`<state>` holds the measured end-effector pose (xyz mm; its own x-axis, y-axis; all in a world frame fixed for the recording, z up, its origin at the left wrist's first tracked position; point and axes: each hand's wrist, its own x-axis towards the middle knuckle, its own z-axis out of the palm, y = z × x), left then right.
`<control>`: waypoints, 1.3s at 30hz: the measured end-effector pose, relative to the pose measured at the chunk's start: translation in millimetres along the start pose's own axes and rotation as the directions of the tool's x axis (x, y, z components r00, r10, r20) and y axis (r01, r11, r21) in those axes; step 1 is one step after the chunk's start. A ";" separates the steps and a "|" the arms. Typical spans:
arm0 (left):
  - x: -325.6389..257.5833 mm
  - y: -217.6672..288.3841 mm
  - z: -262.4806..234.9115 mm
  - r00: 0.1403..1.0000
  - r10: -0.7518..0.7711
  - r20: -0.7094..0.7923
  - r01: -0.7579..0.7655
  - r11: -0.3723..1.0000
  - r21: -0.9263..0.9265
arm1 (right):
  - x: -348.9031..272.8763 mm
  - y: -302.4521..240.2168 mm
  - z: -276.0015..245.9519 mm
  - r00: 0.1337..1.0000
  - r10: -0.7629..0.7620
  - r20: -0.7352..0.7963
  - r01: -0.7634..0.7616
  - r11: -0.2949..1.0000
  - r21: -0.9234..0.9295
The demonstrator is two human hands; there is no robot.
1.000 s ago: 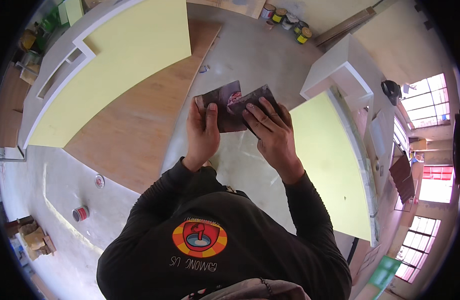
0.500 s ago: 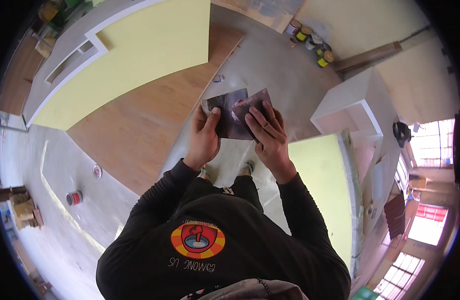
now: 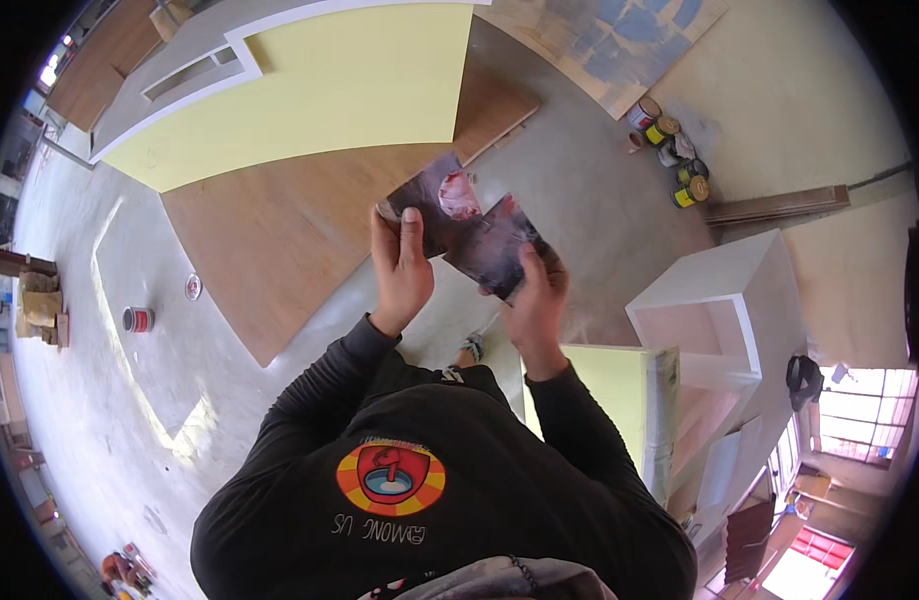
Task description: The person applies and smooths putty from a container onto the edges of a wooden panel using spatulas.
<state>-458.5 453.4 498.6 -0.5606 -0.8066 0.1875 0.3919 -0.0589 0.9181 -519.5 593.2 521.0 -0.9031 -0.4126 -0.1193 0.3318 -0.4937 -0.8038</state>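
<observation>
My left hand [image 3: 405, 275] grips a thin, dark, square-edged putty scraper [image 3: 415, 198], thumb on top. A glossy pink blob of putty with red streaks [image 3: 457, 194] sits near that scraper's far right corner. My right hand [image 3: 537, 310] is closed on a second dark putty scraper [image 3: 487, 250], its far corner smeared pinkish. The two scrapers meet or overlap in front of me, above the floor; whether they touch is hard to tell. The fingers beneath both scrapers are mostly hidden.
Ahead stands a yellow-faced unit with white edging [image 3: 359, 95], beside a brown plywood sheet [image 3: 269, 240]. Right of me are another yellow panel [image 3: 599, 400] and a white open cabinet [image 3: 684, 297]. Several paint cans [image 3: 663, 130] line the wall. A can [image 3: 138, 320] and round lid [image 3: 193, 287] lie left.
The scrapers have slid apart and turned, baring the pink putty on the left one. My right hand has moved lower. My view has shifted, with the yellow unit now further right.
</observation>
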 end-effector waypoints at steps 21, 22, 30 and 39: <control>28.7 11.7 -4.6 0.976 -0.149 -0.156 0.062 0.885 -0.462 | 49.2 13.4 40.5 0.697 -0.537 0.475 0.717 0.536 -0.446; 31.4 7.7 -9.7 0.982 -0.132 -0.136 0.059 0.894 -0.444 | 47.1 5.5 44.9 0.691 -0.437 0.575 0.722 0.457 -0.520; 38.7 2.6 -44.2 0.981 -0.151 -0.121 0.065 0.847 -0.527 | 39.4 6.6 51.0 0.645 -0.077 0.760 0.761 0.150 -0.631; 42.8 18.4 -65.5 0.995 0.005 -0.101 -0.016 0.994 -0.104 | 38.1 -15.7 74.2 0.411 0.002 0.912 0.857 -0.341 -0.386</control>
<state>-427.5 379.2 500.7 -0.4822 -0.8621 0.1561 0.4745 -0.1073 0.8737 -538.9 528.4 572.3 -0.1221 -0.8682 0.4810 -0.9925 0.1099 -0.0535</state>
